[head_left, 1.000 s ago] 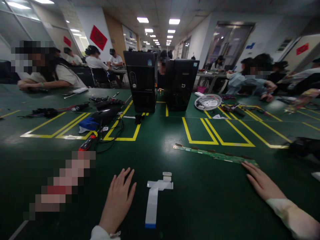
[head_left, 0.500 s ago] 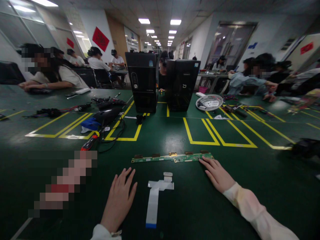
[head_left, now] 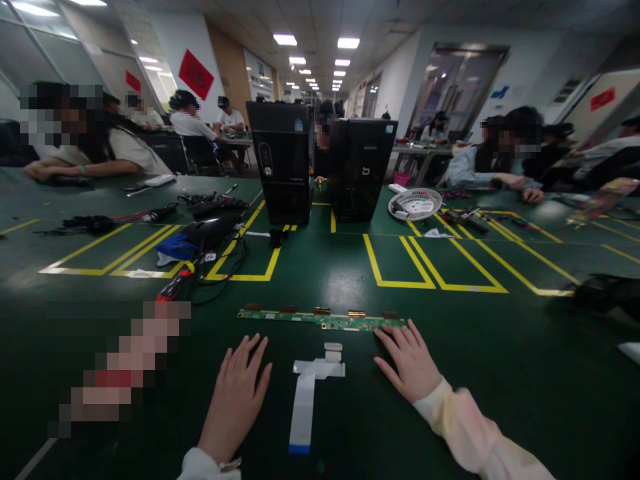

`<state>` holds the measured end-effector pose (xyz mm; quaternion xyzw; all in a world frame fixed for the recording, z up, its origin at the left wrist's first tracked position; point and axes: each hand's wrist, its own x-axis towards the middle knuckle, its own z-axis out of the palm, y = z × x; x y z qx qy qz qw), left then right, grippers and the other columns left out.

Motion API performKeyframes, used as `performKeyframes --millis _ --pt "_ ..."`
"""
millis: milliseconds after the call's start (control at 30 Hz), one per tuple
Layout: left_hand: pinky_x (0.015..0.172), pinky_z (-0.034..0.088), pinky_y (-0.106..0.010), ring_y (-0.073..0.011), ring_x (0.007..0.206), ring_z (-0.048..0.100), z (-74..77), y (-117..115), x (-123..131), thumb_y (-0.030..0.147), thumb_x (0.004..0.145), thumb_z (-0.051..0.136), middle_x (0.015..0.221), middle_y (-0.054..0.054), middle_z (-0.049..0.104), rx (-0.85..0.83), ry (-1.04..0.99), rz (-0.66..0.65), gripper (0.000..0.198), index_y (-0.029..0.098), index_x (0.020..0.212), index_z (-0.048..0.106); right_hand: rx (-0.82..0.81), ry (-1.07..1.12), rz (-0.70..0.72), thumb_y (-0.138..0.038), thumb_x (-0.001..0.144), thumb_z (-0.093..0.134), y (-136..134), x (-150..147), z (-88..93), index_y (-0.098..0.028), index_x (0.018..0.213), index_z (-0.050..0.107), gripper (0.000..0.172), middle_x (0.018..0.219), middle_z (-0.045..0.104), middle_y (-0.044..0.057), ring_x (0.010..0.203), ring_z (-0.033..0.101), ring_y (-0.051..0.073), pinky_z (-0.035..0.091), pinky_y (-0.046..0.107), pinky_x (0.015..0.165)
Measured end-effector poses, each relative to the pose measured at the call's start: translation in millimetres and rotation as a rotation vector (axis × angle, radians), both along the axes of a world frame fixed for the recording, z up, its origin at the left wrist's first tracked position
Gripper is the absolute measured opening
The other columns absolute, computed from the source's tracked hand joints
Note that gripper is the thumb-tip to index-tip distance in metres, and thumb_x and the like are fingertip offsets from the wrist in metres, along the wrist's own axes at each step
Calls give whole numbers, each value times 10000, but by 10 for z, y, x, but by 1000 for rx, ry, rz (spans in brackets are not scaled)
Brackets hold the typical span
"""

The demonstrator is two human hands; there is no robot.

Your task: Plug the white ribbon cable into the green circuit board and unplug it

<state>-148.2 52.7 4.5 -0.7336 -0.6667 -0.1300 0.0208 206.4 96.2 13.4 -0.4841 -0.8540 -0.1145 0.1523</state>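
The left hand and right hand lie spread, gripping nothing; a careless right-hand pull could drag the circuit board onto the ribbon cable.

Pretty dim in here tbh. Ceiling panels glow up at 12 o'clock, putting soft glare on the tabletop; 6 o'clock's murky, edges stretch fisheye-style, chunky pixelation around 8.
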Motion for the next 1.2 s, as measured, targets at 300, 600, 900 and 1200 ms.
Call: performKeyframes --millis 300,600,900,1200 --pt "1068 355 -514 -243 1345 362 199 -95 465 321 938 389 1410 -64 474 37 -144 -230 442 245 1373 412 -145 54 124 -436 937 388 158 -84 -76 -151 1335 467 496 1419 383 147 1338 306 281 298 541 1078" --pt "996 456 -477 -252 1242 496 294 -81 1002 217 904 449 1323 -96 553 -19 -148 -385 390 199 1292 484 -219 78 225 -418 932 403 265 -207 -69 -136 1353 441 508 1417 389 154 1324 334 267 292 518 1094" --pt "1001 459 -442 -263 1245 492 287 -63 1213 202 880 490 1322 -143 550 -61 -98 -377 431 122 1303 473 -203 83 225 -400 925 421 254 -242 -69 -152 1346 452 490 1399 408 148 1297 364 274 317 525 1076" --pt "1005 457 -450 -287 1262 472 226 6 1340 221 879 501 1357 -189 514 -46 -31 -357 474 62 1322 446 -198 99 218 -404 919 437 235 -235 -68 -164 1338 462 483 1378 427 139 1310 338 269 304 523 1086"
